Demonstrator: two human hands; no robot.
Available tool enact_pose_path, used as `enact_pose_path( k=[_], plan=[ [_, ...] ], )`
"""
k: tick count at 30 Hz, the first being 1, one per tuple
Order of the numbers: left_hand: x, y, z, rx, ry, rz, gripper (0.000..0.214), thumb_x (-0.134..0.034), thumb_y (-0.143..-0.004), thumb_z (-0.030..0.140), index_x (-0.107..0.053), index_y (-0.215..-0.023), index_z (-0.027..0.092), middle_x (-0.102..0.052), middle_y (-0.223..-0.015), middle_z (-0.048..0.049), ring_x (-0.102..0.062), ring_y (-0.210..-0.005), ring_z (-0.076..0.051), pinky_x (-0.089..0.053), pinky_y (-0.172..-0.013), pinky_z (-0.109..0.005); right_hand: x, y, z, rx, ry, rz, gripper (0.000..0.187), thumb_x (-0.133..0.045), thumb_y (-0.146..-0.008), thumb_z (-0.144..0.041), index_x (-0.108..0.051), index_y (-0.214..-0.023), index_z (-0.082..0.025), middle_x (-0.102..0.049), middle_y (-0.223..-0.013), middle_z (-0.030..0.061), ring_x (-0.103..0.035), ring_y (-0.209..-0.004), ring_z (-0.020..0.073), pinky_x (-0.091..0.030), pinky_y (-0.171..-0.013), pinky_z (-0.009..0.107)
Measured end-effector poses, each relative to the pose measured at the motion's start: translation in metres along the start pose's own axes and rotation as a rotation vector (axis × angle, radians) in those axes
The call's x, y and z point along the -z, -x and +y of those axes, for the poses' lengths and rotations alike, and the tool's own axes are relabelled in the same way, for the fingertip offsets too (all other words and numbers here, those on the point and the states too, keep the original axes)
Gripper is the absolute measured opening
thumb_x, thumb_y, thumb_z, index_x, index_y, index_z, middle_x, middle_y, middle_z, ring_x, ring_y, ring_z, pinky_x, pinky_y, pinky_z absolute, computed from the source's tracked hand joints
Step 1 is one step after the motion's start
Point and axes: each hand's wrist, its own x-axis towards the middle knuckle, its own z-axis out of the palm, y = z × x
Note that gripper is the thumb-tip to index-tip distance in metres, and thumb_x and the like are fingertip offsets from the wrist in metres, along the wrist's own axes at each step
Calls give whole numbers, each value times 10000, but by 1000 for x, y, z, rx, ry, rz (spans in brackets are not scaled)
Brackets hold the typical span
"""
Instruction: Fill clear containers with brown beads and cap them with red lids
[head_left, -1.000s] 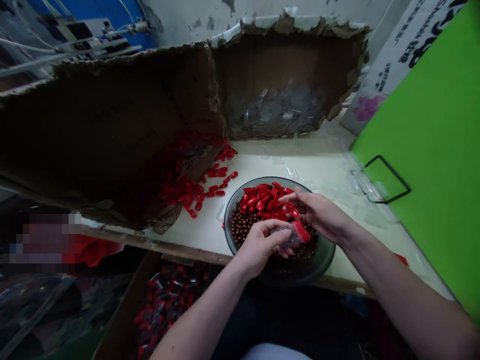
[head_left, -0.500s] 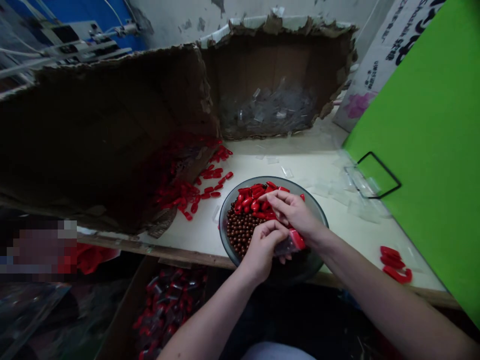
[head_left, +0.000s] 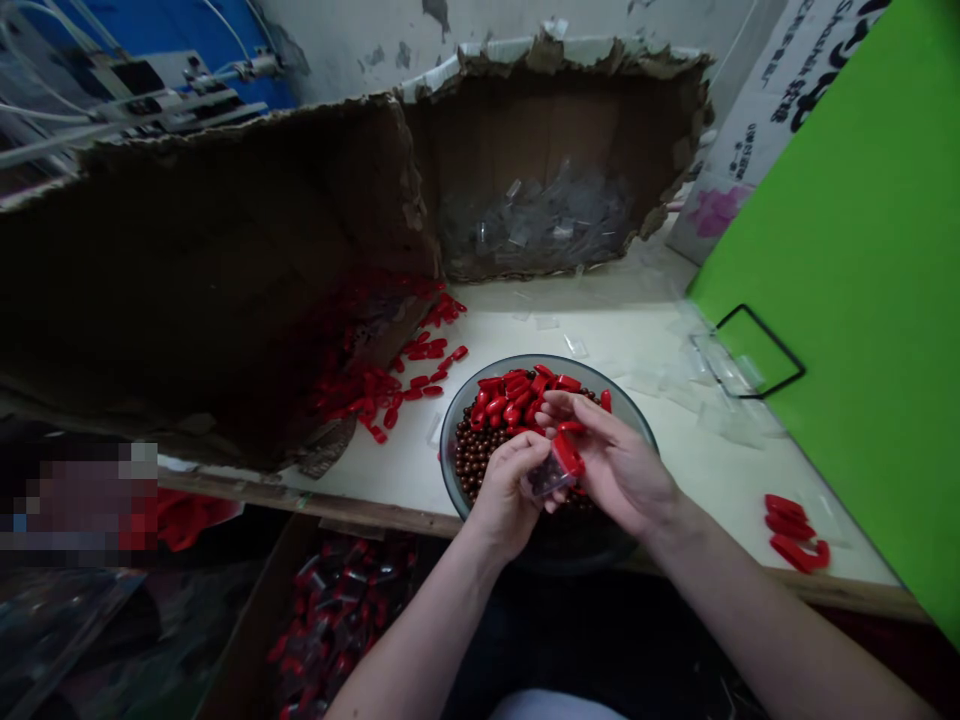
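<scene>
Green board [head_left: 847, 300] is propped up far to the right of the right hand, and a torn cardboard box [head_left: 225, 250] is set ahead of both hands, with clear plastic scraps [head_left: 536, 225] heaped in its far section. Below and left of the left hand, a wooden-sided bin [head_left: 240, 630] is seen holding red-and-clear packets [head_left: 341, 620]. A pale tabletop [head_left: 645, 335] is spread ahead of the hands, and a few curved red pieces [head_left: 795, 530] are left on it, well to the right of the right hand. Loose red capsule-shaped pieces [head_left: 382, 392] are scattered ahead and left of the left hand. Directly beneath both hands, a glass bowl [head_left: 444, 450] is filled with brown beads [head_left: 480, 465] and more red capsule-shaped pieces [head_left: 510, 400]. A small clear plastic packet [head_left: 547, 478] is held above the bowl between the closed left hand [head_left: 510, 495] and the right hand [head_left: 619, 470]. Its red end piece [head_left: 568, 452] is pinched by the right fingers [head_left: 592, 425], narrowly closed around it.
</scene>
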Motion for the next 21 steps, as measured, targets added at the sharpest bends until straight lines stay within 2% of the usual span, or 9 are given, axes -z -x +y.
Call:
enact_pose_path(
  k=[4, 9, 16, 21],
  plan=[
    [1, 2, -4, -87, -115, 40, 222, -646, -792, 345, -549, -783, 145, -569, -639, 15, -517, -474, -67, -372, -416, -159, 5, 13, 0, 86, 128, -13, 199, -589, -852, -379, -679, -984, -262, -662, -1088, 26, -600, -1039, 176, -506, -855, 293],
    [5, 3, -9, -216, -282, 93, 220, -645, -812, 370, -608, -868, 161, -562, -734, 13, -523, -612, -81, -422, -518, -172, 18, 21, -2, 171, 523, -9, 309, -696, -782, -371, -654, -1061, -245, -681, -1063, 30, -629, -960, 187, -514, -843, 303],
    [6, 3, -9, -226, -429, 59, 225, -610, -841, 381, -632, -906, 166, -574, -755, 5, -505, -637, -86, -419, -552, -185, 30, 28, -9, 303, 940, -8, 285, -647, -819, -414, -660, -1034, -227, -684, -1002, 41, -645, -871, 195, -531, -787, 325],
    [5, 4, -8, -230, -443, 41, 207, -612, -844, 355, -641, -928, 167, -604, -801, -5, -527, -671, -91, -431, -590, -189, 29, 33, -10, 364, 1075, 22, 231, -638, -830, -403, -670, -985, -234, -683, -947, 29, -641, -824, 187, -535, -751, 316]
  ],
)
